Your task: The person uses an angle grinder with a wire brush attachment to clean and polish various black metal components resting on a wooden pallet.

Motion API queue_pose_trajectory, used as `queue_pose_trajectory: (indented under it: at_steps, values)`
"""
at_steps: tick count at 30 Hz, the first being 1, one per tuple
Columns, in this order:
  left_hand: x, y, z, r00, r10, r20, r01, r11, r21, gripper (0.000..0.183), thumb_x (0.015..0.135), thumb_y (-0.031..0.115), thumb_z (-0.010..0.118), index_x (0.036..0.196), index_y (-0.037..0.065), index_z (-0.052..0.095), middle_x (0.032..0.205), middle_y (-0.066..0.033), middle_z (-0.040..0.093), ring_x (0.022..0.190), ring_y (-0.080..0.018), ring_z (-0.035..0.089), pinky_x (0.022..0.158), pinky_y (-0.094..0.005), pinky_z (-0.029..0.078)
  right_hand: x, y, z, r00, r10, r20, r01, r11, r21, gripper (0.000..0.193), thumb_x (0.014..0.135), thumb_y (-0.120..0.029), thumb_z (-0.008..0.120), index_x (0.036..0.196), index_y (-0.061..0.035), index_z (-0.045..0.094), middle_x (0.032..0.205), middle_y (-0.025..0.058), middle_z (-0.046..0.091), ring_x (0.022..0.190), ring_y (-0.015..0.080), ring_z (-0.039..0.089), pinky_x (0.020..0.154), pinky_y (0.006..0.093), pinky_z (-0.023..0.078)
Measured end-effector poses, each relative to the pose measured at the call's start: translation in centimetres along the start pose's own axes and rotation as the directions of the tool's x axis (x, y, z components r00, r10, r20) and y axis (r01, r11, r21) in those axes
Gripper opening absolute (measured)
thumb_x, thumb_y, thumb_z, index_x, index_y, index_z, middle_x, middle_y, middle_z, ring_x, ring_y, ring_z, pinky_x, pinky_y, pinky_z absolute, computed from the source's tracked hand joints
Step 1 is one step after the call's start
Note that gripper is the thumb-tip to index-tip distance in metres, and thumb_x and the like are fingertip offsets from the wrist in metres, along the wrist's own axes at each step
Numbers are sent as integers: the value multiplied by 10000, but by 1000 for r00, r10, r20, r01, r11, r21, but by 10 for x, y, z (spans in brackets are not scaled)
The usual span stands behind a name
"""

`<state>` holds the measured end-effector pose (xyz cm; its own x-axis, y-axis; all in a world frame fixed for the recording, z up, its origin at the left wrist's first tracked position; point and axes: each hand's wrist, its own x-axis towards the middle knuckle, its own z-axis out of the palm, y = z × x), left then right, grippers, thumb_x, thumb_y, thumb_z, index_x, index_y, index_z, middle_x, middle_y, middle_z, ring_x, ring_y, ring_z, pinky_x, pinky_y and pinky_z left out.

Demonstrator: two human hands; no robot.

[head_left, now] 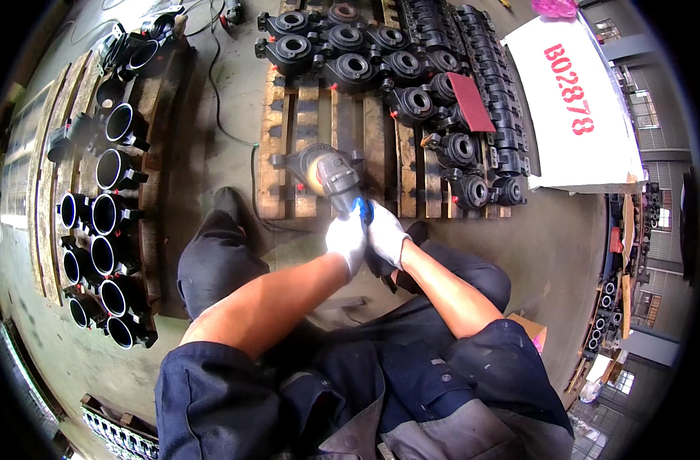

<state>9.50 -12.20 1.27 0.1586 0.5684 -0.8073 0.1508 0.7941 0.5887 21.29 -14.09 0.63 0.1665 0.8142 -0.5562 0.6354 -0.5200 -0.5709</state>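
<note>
Your gloved left hand [347,239] and right hand [386,234] have fingers wrapped around a grey-and-blue grinder [339,178]; its blurred, yellowish disc [316,175] covers part of a dull-black, lobed casting [295,162] on the wooden pallet [272,129].

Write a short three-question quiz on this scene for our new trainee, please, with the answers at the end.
1. What do the left hand and the right hand grip together?
2. True or false: the red sheet lies on the pallet at the picture's left.
3. Where does the black part nearest the hands lie?
A) On the floor
B) On the pallet in front
C) On the person's lap

Key:
1. A handheld grinder.
2. False; it rests on other black parts on the pallet in front.
3. B.
</note>
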Motion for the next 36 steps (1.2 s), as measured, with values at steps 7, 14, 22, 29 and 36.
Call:
queue_pose_trajectory:
  at_steps: [7, 14, 22, 29, 36]
  values:
    - [-5, -15, 7, 990, 107, 91, -114, 991, 71, 708, 969, 610, 514, 1252, -24, 648, 1149, -185, 709, 1045, -254, 650, 914, -378, 481, -19, 18, 7, 999, -41, -20, 42, 995, 94, 256, 1018, -194, 519, 1196, -42, 623, 1113, 135, 688, 1029, 204, 618, 928, 359, 491]
    - [17, 10, 0, 997, 75, 10, -75, 994, 78, 704, 972, 614, 519, 1223, -30, 657, 1102, -164, 719, 1000, -234, 653, 876, -360, 495, 15, -6, 4, 998, 67, -17, -53, 906, 420, 327, 976, -299, 584, 1197, -60, 617, 1125, 159, 697, 1017, 239, 667, 864, 403, 539]
    - [7, -17, 2, 996, 60, 69, -60, 998, -1, 685, 977, 604, 529, 1234, -19, 651, 1106, -128, 706, 979, -189, 608, 874, -355, 482, -11, -2, 3, 1000, -12, 15, 11, 994, 106, 378, 954, -324, 584, 1209, -47, 594, 1152, 230, 681, 1103, 347, 666, 906, 423, 527]
    - [-4, -19, 9, 971, 49, 236, -71, 994, 88, 671, 971, 581, 554, 1261, -19, 636, 1145, -134, 709, 1029, -202, 629, 905, -352, 485, -25, 42, 11, 989, -130, -72, 127, 991, -50, 208, 1022, -82, 483, 1199, -55, 588, 1127, 100, 650, 1046, 167, 589, 941, 334, 488]
    - [10, -33, 17, 981, 62, 185, -80, 992, 94, 654, 971, 568, 559, 1249, -18, 640, 1129, -139, 716, 998, -201, 647, 891, -340, 492, -24, 41, 12, 998, 28, -55, -21, 991, 134, 196, 1021, -115, 505, 1189, -47, 580, 1113, 111, 662, 1048, 191, 609, 930, 348, 495]
